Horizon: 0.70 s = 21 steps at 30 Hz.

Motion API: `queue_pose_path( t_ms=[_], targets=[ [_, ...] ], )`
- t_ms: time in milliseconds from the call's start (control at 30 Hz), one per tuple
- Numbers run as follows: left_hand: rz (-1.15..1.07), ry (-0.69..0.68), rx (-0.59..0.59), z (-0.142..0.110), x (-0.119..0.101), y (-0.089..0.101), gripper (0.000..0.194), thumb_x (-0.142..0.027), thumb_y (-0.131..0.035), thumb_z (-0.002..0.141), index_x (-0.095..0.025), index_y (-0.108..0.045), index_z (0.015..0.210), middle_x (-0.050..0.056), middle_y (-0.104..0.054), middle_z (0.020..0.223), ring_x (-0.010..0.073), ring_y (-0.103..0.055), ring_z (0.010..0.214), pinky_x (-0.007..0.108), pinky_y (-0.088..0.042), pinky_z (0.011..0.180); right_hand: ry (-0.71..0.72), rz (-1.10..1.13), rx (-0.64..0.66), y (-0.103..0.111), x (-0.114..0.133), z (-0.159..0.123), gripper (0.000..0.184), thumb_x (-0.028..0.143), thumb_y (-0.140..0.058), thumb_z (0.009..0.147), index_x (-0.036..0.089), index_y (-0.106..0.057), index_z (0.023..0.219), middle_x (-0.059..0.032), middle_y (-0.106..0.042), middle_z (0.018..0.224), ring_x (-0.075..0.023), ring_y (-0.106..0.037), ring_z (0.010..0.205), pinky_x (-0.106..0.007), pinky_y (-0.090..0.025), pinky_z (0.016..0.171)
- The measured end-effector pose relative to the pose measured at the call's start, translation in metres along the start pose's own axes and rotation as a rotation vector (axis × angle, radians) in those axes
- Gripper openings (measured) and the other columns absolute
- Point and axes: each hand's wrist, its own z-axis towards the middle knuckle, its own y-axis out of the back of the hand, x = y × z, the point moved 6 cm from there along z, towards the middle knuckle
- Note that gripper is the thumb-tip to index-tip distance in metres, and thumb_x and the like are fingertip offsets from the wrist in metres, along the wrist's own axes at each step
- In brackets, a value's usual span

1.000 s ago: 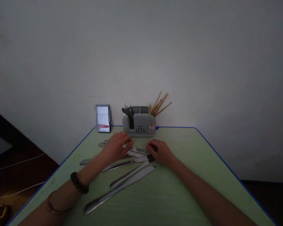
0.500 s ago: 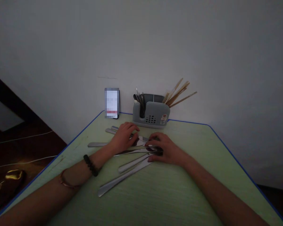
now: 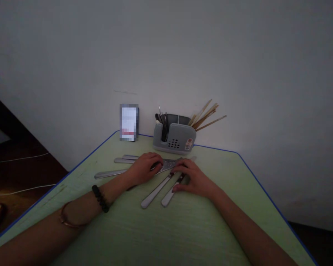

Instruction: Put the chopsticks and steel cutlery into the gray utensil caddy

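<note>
Metal kitchen utensils with long flat handles lie spread on the green table. My left hand (image 3: 145, 168) rests over them, fingers curled down around a slotted turner (image 3: 169, 165) whose perforated head shows beyond the fingertips. Its handle (image 3: 109, 173) seems to run out left beneath the wrist. Two more handles (image 3: 124, 160) extend left behind that hand. My right hand (image 3: 194, 177) is closed around the far ends of two utensils, whose handles (image 3: 157, 190) (image 3: 169, 195) point toward me. The palm and fingers hide their heads.
A grey utensil holder (image 3: 174, 138) stands against the wall, with dark-handled metal tools (image 3: 163, 123) at its left and wooden chopsticks (image 3: 208, 116) leaning out right. A phone (image 3: 129, 122) leans on the wall to its left. Blue edging (image 3: 263, 188) borders the table.
The handles under my right hand have swung from pointing left to pointing toward me. The longest handle at the front left is no longer there. The view has shifted slightly.
</note>
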Motion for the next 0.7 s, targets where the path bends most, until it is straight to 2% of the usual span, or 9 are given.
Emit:
queue_pose_path(
  t_ms=[167,267,333,400,500,600,700],
  targets=[
    [-0.019,-0.013,0.002,-0.001,-0.002,0.001,0.016,-0.021,-0.051,0.085,-0.019,-0.062,0.096,0.006,-0.065,0.102,0.0195,-0.057,0.096,0.035,-0.043,0.089,-0.138,-0.014,-0.073,0.002,-0.014,0.001,0.034,0.048,-0.067,0.074,0.019,-0.06,0.09,-0.0075,-0.059,0.092,-0.0211,-0.053,0.088,-0.036,-0.044,0.08],
    [-0.031,-0.039,0.019,-0.001,-0.005,0.001,0.017,-0.022,-0.051,0.085,-0.02,-0.062,0.097,0.006,-0.064,0.105,0.0196,-0.056,0.097,0.035,-0.042,0.09,-0.11,0.054,-0.03,0.003,-0.016,0.0,0.016,0.035,-0.058,0.084,0.019,-0.061,0.086,-0.0064,-0.06,0.087,-0.0194,-0.053,0.087,-0.034,-0.044,0.079],
    [-0.034,-0.045,0.025,-0.001,-0.005,0.001,0.018,-0.023,-0.05,0.085,-0.02,-0.063,0.098,0.006,-0.064,0.105,0.0196,-0.056,0.098,0.035,-0.042,0.091,-0.073,0.105,-0.008,0.005,-0.014,0.0,0.01,0.025,-0.054,0.085,0.019,-0.063,0.087,-0.0061,-0.06,0.089,-0.0188,-0.054,0.09,-0.033,-0.044,0.081],
    [-0.039,-0.053,0.026,-0.002,-0.005,0.0,0.018,-0.023,-0.05,0.086,-0.021,-0.063,0.098,0.007,-0.064,0.105,0.0195,-0.055,0.098,0.036,-0.042,0.091,-0.046,0.11,0.002,0.007,-0.011,-0.001,0.012,0.02,-0.058,0.081,0.02,-0.064,0.092,-0.0061,-0.06,0.094,-0.0195,-0.054,0.094,-0.034,-0.042,0.084],
    [-0.059,-0.071,0.013,-0.001,-0.008,0.002,0.018,-0.026,-0.049,0.088,-0.02,-0.063,0.098,0.007,-0.064,0.104,0.0189,-0.055,0.098,0.035,-0.042,0.09,-0.045,0.08,0.023,0.004,-0.01,-0.001,0.018,0.025,-0.063,0.079,0.021,-0.064,0.097,-0.0062,-0.061,0.096,-0.0203,-0.054,0.094,-0.036,-0.041,0.085],
    [-0.053,-0.109,0.008,-0.001,-0.015,0.005,0.019,-0.029,-0.047,0.09,-0.02,-0.063,0.095,0.006,-0.065,0.1,0.0186,-0.056,0.096,0.035,-0.041,0.089,-0.1,0.07,0.003,0.001,-0.013,0.001,0.017,0.031,-0.062,0.081,0.019,-0.063,0.094,-0.0063,-0.062,0.091,-0.019,-0.055,0.088,-0.033,-0.042,0.08],
    [-0.02,-0.167,0.056,-0.002,-0.024,0.004,0.018,-0.031,-0.05,0.089,-0.021,-0.065,0.09,0.005,-0.065,0.093,0.0191,-0.056,0.093,0.036,-0.039,0.088,-0.164,0.056,-0.018,-0.001,-0.017,0.001,0.018,0.032,-0.065,0.08,0.018,-0.062,0.091,-0.005,-0.062,0.085,-0.0176,-0.056,0.083,-0.029,-0.042,0.075]
  ],
)
